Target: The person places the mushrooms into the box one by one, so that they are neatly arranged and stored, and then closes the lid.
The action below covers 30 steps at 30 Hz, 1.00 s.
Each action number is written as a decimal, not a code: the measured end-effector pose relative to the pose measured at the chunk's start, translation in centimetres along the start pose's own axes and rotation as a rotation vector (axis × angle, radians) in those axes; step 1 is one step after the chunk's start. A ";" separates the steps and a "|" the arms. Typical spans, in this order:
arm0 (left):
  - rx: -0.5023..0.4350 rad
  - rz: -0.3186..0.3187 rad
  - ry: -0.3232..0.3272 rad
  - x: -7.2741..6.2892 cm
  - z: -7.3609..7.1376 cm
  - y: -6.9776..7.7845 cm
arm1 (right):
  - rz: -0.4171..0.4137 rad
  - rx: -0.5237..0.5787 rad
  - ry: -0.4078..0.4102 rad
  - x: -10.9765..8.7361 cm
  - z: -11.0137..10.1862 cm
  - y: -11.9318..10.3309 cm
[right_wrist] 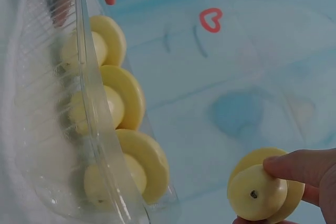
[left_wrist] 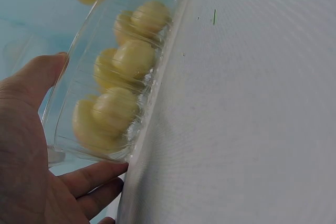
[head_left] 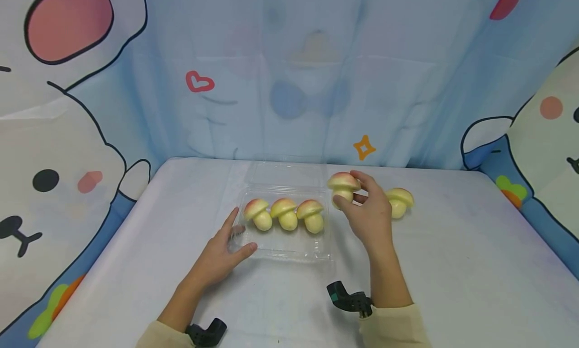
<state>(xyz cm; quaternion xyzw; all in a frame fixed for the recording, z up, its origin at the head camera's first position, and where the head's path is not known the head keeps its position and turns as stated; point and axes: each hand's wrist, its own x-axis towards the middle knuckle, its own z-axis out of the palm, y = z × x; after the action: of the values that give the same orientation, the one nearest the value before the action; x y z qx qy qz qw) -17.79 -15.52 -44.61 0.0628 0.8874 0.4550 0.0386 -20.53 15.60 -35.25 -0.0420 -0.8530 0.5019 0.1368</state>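
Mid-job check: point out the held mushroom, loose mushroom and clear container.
Held mushroom (head_left: 344,183): head view, on its cap.
Loose mushroom (head_left: 400,195): head view, on its cap.
Clear container (head_left: 285,243): head view, bare floor.

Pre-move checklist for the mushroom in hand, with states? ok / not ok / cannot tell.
1. Grip on the held mushroom: ok. The right hand pinches it, cap up.
2. Box steadied: ok. The left hand is at its left end, thumb touching the rim.
3. Lid out of the way: ok. It lies open behind the box.
4. Row of mushrooms in order: ok. Three sit side by side inside.
5. Room at the row's right end: cannot tell. Only a narrow strip shows there.
6. All mushrooms boxed: not ok. One is in hand, and a loose mushroom is on the table.
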 end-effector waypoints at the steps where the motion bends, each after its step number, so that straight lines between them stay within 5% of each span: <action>1: 0.002 0.001 0.001 0.0 0.0 0.0 | -0.008 0.000 -0.003 0.0 0.1 -0.1; 30: 0.013 0.005 0.009 -0.1 0.0 0.2 | -0.137 -0.061 -0.182 -2.0 4.2 -1.8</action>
<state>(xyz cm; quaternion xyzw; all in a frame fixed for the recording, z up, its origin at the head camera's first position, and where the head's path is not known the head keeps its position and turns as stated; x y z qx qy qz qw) -17.64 -15.46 -44.48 0.0633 0.8903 0.4497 0.0332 -19.67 10.76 -36.05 0.0580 -0.8776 0.4671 0.0914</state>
